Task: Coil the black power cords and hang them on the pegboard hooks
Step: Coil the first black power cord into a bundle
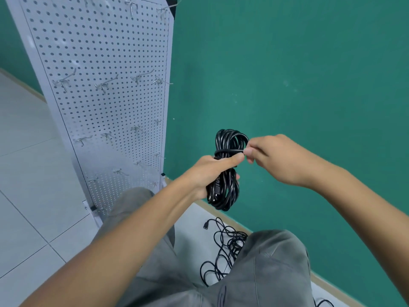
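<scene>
So at this point I had the coiled cord (pixel 228 169) up in front of me against the green wall (pixel 309 85), long axis running pretty much up and down, top loops above my fist and the bottom loops hanging below it. My left hand (pixel 212 173) was wrapped round the middle of the bundle, thumb laid across the front, so that hand was doing all the carrying. My right hand (pixel 272 158) was just beside it on the right, fingertips pinching the loose tail of the cord where it crossed the bundle in a single wrap just above my left thumb. So both hands were closed on the same cord, basically touching each other. The pegboard (pixel 106 103) stood off to my left, leaning against the wall, with rows of metal hooks (pixel 104 85) sticking out and none of them carrying anything that I could see. That's the bit that mattered: the hooks lay left of the bundle, on the side of the hand holding it, so I reckoned the left hand was the one to swing it over once the wrap was snug. Another tangled cord (pixel 225 247) was lying on the floor (pixel 33 196) between my knees, not coiled yet.
</scene>
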Demonstrator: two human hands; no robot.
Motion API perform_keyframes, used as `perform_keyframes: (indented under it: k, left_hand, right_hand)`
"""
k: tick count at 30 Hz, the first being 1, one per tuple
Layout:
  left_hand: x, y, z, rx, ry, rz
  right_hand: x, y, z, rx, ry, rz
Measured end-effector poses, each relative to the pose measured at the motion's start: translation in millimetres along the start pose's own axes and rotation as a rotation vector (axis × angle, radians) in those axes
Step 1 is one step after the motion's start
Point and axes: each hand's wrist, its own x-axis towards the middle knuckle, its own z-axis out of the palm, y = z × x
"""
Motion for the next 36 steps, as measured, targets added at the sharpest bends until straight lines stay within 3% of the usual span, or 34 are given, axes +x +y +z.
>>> perform_keyframes:
  k: [10,14,20,27,33,36]
  left_hand:
    - [-44.3,-0.2,18.2,-0.404,-0.053,0.101]
    - [-56.1,-3.2,22.9,-0.424,-0.055,0.202]
    - [-65.7,-4.5,12.4,-0.265,-0.080,0.349]
    - [-78.9,-27.5,5.1,-0.173,-0.205,0.196]
    - [-74.5,-30.2,-2.4,-0.166,-0.424,0.093]
    - [-68.7,-33.9,-3.8,-0.318,-0.525,0.036]
  right_hand:
    - [-27.0,2.5,22.8,0.665,-0.051,0.019]
    - [-33.1,1.4,22.8,0.650,0.032,-0.066]
    - [-38.0,-4.0,23.7,0.825,-0.031,-0.115]
    - [-43.9,2.5,73.7,0.816,0.238,-0.074]
    - [-48.9,-3.4,90.8,1.278,-0.020,-0.157]
    - [-47.4,-10.8,93.5,1.401,0.008,-0.136]
